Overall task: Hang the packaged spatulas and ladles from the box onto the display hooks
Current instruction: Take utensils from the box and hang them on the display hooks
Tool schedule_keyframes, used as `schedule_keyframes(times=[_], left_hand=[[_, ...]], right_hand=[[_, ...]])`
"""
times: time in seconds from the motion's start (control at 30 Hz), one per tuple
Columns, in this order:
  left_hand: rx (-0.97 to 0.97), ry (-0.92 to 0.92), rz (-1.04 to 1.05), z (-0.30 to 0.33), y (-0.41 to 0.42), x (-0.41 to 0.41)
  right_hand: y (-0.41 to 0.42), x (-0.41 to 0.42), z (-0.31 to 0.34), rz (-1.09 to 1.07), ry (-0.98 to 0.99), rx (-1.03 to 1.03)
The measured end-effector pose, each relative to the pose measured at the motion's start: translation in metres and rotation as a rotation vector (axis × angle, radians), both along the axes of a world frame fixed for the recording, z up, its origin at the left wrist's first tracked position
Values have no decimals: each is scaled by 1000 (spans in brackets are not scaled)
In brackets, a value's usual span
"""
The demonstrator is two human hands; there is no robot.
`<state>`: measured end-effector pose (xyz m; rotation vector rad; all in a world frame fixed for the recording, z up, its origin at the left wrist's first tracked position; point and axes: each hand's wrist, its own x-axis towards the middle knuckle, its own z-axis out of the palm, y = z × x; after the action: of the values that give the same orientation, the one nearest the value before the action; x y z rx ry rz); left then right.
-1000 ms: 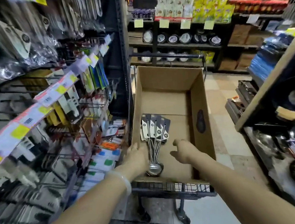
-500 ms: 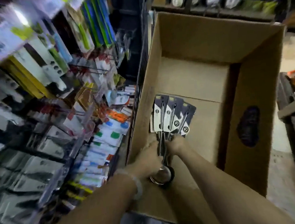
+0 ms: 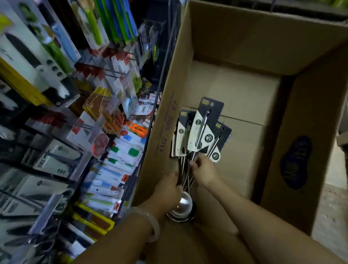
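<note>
The display rack [image 3: 68, 123] full of packaged tools stands left of the open cardboard box [image 3: 288, 64]. Inside the box, near its left wall, lies a bunch of packaged ladles [image 3: 198, 138]. The right hand [image 3: 204, 169] grips their metal handles with curled fingers; the left hand [image 3: 169, 189] holds them lower, just above the bowls.

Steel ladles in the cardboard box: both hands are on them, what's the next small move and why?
Probably lift one out. The right hand pinches the handles just below the black-and-cream cards, and the left hand holds them near the bowls. The bundle of carded steel ladles lies fanned in the brown cardboard box, so separating the top one and raising it toward the hooks seems the likely step.
</note>
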<state>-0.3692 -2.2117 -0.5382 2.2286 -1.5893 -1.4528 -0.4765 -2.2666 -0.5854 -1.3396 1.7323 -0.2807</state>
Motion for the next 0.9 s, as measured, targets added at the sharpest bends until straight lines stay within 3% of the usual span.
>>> schedule_keyframes(times=[0.23,0.33,0.43,0.5,0.6,0.9], left_hand=[[-289,207,364,25,-6,-8],[-365,266,462,32,-3,0],[-403,265,488,32,4,12],[-411,234,477,29,9,15],[-427,189,454,21,14,14],[-430,192,495,5,10,15]], right_hand=[[-23,19,88,185,-128,-250],[-28,25,100,200,-320,-177],[-36,18,83,17,-484,-50],[-35,10,46,-82,-340,30],[-18,7,-10,28,-43,225],[-6,33,-54,29,124,189]])
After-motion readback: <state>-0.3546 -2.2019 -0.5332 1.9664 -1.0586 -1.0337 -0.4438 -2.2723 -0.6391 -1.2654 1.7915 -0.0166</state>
